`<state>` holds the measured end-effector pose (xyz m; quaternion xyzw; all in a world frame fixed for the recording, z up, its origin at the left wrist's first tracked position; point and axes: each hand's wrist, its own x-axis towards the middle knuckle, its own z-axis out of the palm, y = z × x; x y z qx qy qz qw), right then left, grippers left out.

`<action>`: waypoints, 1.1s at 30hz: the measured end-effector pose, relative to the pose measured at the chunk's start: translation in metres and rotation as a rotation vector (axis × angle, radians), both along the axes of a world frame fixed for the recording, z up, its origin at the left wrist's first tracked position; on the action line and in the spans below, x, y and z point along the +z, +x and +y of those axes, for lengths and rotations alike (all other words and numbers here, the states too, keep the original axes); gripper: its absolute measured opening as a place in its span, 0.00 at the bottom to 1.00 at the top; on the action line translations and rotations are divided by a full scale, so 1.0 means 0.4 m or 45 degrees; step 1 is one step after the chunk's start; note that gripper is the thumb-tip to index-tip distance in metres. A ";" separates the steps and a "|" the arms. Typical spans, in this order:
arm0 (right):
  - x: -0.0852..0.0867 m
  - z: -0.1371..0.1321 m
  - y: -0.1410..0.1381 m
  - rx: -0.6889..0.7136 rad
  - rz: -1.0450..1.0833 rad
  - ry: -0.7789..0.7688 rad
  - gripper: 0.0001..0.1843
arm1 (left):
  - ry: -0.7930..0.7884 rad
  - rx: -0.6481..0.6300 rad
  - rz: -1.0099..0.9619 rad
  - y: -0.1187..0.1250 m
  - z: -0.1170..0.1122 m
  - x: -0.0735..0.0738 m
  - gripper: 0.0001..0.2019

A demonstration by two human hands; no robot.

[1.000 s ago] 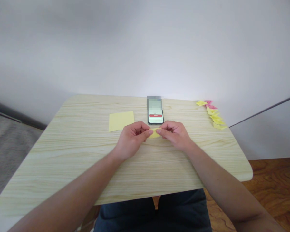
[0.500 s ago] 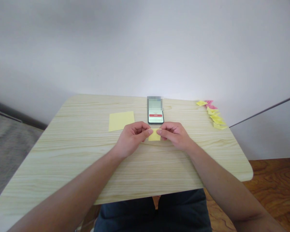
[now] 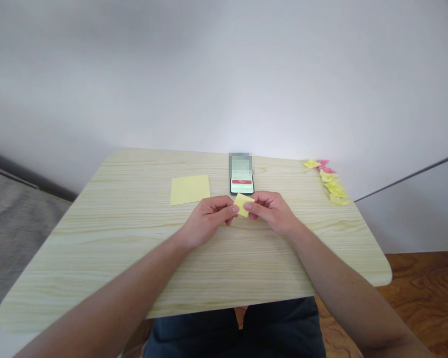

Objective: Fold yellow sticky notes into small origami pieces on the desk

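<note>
A small yellow square of folded paper [image 3: 242, 204] is held between both hands, just above the table and tilted like a diamond. My left hand [image 3: 211, 218] pinches its left corner between thumb and fingers. On the other side, my right hand [image 3: 272, 211] pinches the right part, its thumb lying on top. The fingers under the paper are partly hidden. Right behind the paper lies a phone [image 3: 242, 187] with a lit screen and a red bar. A larger flat yellow sheet [image 3: 190, 189] rests beyond my left hand.
Several folded yellow paper pieces [image 3: 335, 189] and pink folded paper [image 3: 324, 166] lie in a row at the table's back right. The pale wood-grain table [image 3: 108, 233] meets a white wall [image 3: 224, 74] along its far edge.
The small paper has turned from lying square to a tilted diamond. My left hand has shifted its grip lower, onto the left corner. The view has tipped up slightly.
</note>
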<state>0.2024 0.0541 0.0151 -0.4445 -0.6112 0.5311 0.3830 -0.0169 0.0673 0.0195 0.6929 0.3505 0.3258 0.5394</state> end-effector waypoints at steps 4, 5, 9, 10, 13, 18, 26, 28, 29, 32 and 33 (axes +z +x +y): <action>0.000 -0.002 0.000 -0.022 -0.024 0.048 0.17 | 0.016 0.008 -0.009 0.003 -0.002 -0.005 0.16; -0.001 -0.002 0.000 -0.019 -0.022 0.053 0.17 | 0.012 0.012 -0.015 0.004 -0.002 -0.007 0.16; -0.005 0.000 -0.001 -0.010 0.001 0.036 0.17 | 0.013 0.029 -0.013 0.006 -0.001 -0.010 0.16; -0.005 0.000 -0.002 -0.009 0.003 0.031 0.17 | 0.023 0.032 -0.010 0.006 0.000 -0.011 0.16; -0.005 0.000 -0.006 0.015 0.020 0.015 0.17 | 0.032 0.036 -0.004 0.007 -0.001 -0.012 0.16; -0.001 -0.004 -0.011 0.022 -0.014 0.026 0.17 | 0.015 0.051 0.026 0.007 -0.004 -0.010 0.17; 0.002 -0.010 -0.012 0.010 -0.067 -0.023 0.18 | -0.067 0.062 0.009 0.005 0.000 -0.005 0.19; 0.002 -0.010 -0.012 0.020 -0.060 -0.041 0.18 | -0.082 0.055 0.001 0.004 0.001 -0.004 0.19; 0.002 -0.010 -0.013 0.025 -0.059 -0.045 0.18 | -0.095 0.049 -0.009 0.002 0.002 -0.004 0.20; 0.002 -0.009 -0.013 0.053 -0.040 -0.067 0.18 | -0.137 0.013 -0.050 -0.002 0.004 -0.005 0.20; 0.001 -0.009 -0.014 0.070 -0.018 -0.079 0.18 | -0.148 -0.012 -0.056 -0.004 0.004 -0.005 0.19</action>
